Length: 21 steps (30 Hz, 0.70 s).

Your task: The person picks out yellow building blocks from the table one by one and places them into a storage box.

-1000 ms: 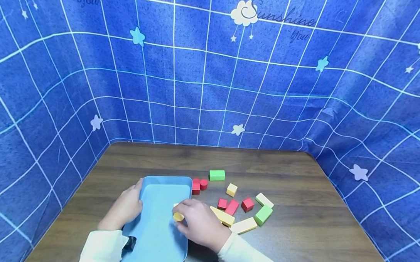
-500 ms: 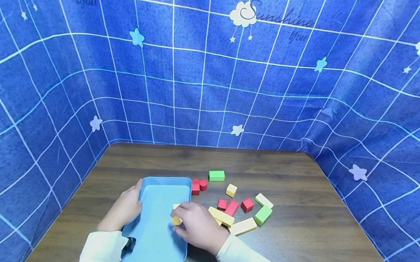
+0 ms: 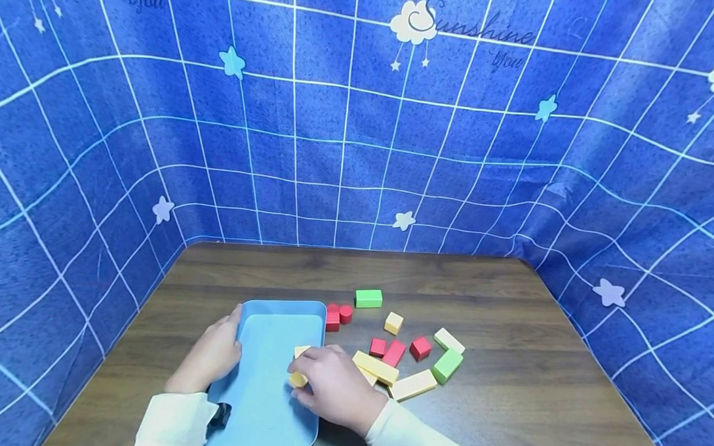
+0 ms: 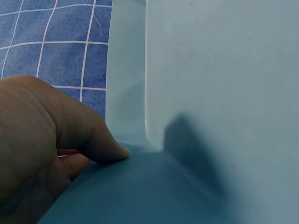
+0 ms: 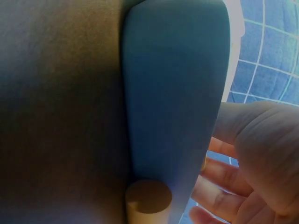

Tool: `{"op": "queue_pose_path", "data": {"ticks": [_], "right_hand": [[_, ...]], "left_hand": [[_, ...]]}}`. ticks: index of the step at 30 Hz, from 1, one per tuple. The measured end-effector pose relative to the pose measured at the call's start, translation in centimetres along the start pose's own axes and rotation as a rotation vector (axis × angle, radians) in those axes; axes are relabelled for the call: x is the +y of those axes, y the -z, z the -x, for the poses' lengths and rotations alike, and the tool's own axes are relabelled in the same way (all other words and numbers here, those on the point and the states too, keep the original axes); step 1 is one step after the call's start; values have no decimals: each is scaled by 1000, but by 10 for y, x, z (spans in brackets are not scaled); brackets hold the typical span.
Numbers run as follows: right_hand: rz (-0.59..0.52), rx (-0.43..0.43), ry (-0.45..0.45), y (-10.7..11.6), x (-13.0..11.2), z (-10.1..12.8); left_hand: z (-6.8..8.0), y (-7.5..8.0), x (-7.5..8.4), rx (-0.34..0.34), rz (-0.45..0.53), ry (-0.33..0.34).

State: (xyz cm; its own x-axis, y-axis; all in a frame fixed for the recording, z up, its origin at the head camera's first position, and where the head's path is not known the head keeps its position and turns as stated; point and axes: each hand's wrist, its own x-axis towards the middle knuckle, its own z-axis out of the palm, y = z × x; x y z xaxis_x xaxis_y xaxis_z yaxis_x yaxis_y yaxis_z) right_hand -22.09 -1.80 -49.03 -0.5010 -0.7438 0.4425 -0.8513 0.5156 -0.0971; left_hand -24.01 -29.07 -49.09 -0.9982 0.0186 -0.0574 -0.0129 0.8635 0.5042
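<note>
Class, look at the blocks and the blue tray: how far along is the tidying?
Barely begun. The right hand holds a yellow block over the blue tray, beside another yellow piece. The left hand grips the tray's edge. Red blocks, green blocks and yellow bars lie on the table.

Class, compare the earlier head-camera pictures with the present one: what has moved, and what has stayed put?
The right hand has slid a little leftward over the blue tray, carrying the yellow cylinder pinched in its grip further inside. The left hand still holds the tray's left rim, and the loose blocks on the table have not moved.
</note>
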Motion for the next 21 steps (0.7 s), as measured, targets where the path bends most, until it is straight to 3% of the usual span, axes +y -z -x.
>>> {"op": "queue_pose_path", "data": {"ticks": [21], "right_hand": [[11,0,6,-4,-1,1]], "left_hand": [[-1,-1,-2,9,-6,-9]]}}
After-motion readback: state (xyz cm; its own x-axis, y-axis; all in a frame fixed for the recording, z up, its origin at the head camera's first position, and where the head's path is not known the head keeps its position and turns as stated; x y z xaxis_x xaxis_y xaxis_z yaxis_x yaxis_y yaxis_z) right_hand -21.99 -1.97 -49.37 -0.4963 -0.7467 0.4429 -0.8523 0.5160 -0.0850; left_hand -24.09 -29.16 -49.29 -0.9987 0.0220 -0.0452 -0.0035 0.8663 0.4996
